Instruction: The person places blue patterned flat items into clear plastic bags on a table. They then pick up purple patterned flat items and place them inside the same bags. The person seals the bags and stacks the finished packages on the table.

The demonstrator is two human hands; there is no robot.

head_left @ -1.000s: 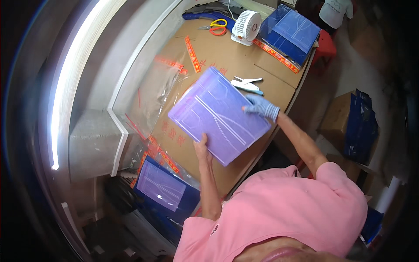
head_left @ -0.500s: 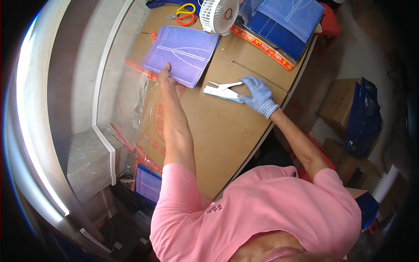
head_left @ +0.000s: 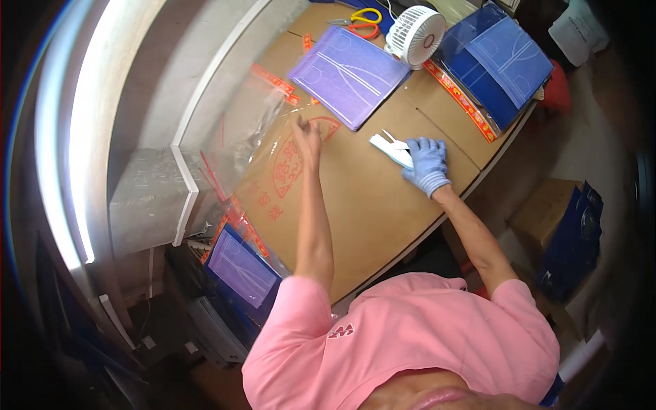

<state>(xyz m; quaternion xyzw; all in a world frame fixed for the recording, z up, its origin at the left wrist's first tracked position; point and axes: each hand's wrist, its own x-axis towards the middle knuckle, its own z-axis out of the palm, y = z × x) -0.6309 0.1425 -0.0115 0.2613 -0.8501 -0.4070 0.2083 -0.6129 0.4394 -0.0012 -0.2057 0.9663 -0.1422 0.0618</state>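
My bare left hand [head_left: 307, 137] is over a clear plastic bag [head_left: 249, 140] with red printing, its fingers apart and nothing visible in them. Just beyond it lies a stack of purple sheets [head_left: 350, 76] printed with pale trouser outlines, with no hand on it. On the cardboard tabletop [head_left: 365, 212], my gloved right hand [head_left: 427, 164] is closed around a white plier stapler [head_left: 391, 149]. The jaws point away from me to the left, while my blue knitted glove covers most of the handles.
Scissors [head_left: 365, 22] with yellow and red handles lie at the far edge beside a small white fan [head_left: 415, 37]. At far right rest blue printed sheets [head_left: 509, 58]. More purple sheets [head_left: 242, 266] lie below the table's left edge. A cardboard box [head_left: 547, 205] stands right.
My left hand has let go of the purple sheets and drawn back toward me over the plastic bag. My right hand has closed around the stapler. The whole view has shifted.
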